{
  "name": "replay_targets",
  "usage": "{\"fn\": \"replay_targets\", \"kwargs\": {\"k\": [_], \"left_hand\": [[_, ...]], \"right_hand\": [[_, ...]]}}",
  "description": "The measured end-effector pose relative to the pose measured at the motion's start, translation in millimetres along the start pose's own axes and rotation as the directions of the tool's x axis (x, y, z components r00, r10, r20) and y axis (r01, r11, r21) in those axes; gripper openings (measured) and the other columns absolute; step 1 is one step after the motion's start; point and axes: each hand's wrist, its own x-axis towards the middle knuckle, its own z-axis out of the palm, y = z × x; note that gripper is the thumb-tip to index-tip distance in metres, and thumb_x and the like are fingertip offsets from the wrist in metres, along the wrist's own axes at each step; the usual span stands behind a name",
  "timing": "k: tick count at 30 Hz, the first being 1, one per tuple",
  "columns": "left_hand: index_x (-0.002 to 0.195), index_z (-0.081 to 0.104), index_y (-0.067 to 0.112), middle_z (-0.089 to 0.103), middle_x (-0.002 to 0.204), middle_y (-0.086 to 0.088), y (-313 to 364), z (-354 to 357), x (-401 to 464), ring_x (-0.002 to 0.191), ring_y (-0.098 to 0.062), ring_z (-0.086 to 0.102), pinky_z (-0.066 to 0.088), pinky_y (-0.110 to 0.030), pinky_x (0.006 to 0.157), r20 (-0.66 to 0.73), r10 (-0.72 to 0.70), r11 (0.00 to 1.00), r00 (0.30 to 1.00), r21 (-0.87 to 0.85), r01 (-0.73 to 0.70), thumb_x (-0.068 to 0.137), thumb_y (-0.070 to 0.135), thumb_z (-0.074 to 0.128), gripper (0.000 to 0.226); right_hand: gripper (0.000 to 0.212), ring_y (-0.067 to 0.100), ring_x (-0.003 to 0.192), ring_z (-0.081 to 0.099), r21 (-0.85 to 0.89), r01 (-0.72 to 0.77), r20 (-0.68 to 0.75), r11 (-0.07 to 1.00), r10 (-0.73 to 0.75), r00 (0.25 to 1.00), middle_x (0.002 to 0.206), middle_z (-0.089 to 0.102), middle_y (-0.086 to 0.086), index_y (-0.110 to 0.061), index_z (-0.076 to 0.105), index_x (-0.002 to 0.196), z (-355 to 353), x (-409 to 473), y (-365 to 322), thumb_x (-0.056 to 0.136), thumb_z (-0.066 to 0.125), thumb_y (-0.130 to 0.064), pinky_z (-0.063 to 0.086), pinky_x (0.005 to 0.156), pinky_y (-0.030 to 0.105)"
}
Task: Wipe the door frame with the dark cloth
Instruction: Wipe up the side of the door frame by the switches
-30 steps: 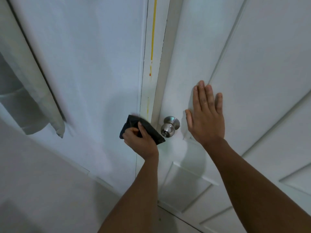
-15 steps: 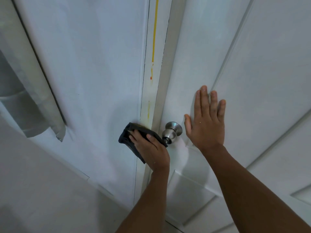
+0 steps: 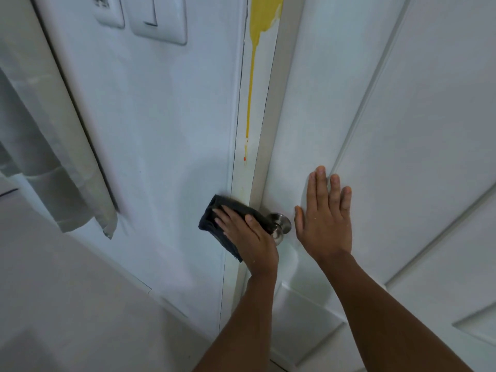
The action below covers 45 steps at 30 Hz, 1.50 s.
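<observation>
A white door frame [image 3: 241,173] runs top to bottom in the middle of the head view. A yellow drip stain [image 3: 253,71] streaks down it and ends in a small red dot. My left hand [image 3: 249,237] presses the dark cloth [image 3: 212,224] flat on the frame at knob height, below the stain. My right hand [image 3: 326,218] lies flat and open on the white door [image 3: 349,116], just right of the metal door knob [image 3: 281,228]. The cloth and my left hand hide part of the knob.
Two white wall switches [image 3: 158,20] sit on the wall at the top left. A pale curtain [image 3: 53,146] hangs at the left edge. The door has raised panels [image 3: 308,320] at the lower right.
My left hand has turned flatter over the cloth and slid slightly up the frame. The view has tilted up, so more of the yellow stain and the switches show. My right hand stays on the door.
</observation>
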Motion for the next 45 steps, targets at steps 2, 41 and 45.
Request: {"fn": "replay_targets", "kwargs": {"k": [2,41,45], "left_hand": [[0.159,0.007,0.008,0.005,0.168,-0.012,6,-2,-2,0.155,-0.032,0.006,0.017,-0.054,0.124,0.025,-0.043,0.996,0.999,0.074,0.041,0.105,0.038,0.019,0.063],[0.154,0.036,0.010,0.030,0.162,-0.012,149,-27,89,0.143,-0.035,0.033,0.024,-0.044,0.111,-0.050,0.327,0.938,0.944,0.141,-0.317,0.104,0.033,0.030,0.055],[0.155,0.033,0.016,0.032,0.159,-0.012,120,-29,68,0.135,-0.037,0.037,0.038,-0.057,0.102,0.013,0.300,0.919,0.954,0.265,-0.292,0.101,0.044,0.037,0.060]], "right_hand": [[0.082,0.029,0.154,-0.023,0.017,-0.004,0.012,1.000,0.004,1.000,0.167,-0.024,0.012,-0.005,-0.007,0.160,-2,0,0,0.101,0.037,-0.039,-0.013,0.125,0.047],[0.077,0.025,0.157,-0.014,0.062,-0.121,-0.198,0.991,0.131,0.972,0.168,0.003,0.013,-0.005,0.018,0.161,-77,108,23,0.097,0.049,-0.035,-0.003,0.127,0.048],[0.082,0.025,0.157,-0.013,0.101,-0.130,-0.212,0.986,0.149,0.966,0.168,0.005,0.012,-0.006,0.017,0.161,-76,109,20,0.094,0.054,-0.034,-0.003,0.127,0.047]]}}
